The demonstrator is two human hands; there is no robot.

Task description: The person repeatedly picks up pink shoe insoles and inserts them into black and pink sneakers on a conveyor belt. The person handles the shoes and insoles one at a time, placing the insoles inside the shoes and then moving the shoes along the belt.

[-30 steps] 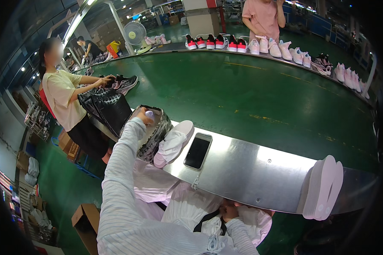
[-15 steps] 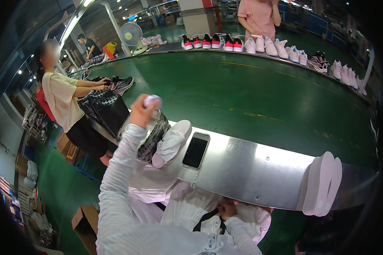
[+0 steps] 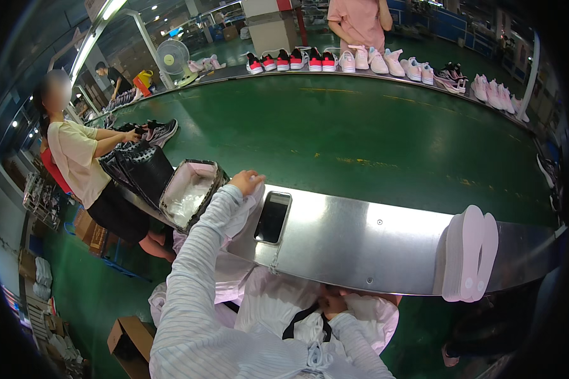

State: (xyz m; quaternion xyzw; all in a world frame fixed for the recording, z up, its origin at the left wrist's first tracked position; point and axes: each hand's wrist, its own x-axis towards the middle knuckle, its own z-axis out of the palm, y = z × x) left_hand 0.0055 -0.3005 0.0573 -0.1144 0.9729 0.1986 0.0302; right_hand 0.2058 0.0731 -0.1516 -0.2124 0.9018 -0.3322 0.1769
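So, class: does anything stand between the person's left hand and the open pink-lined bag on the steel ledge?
Nothing visible does. The left hand is raised right beside the open bag, holding something pale. The dark phone lies on the hand's other side, out of the way.

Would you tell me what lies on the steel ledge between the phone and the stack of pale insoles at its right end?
Nothing: in the head view the steel ledge is bare between the phone and the insoles.
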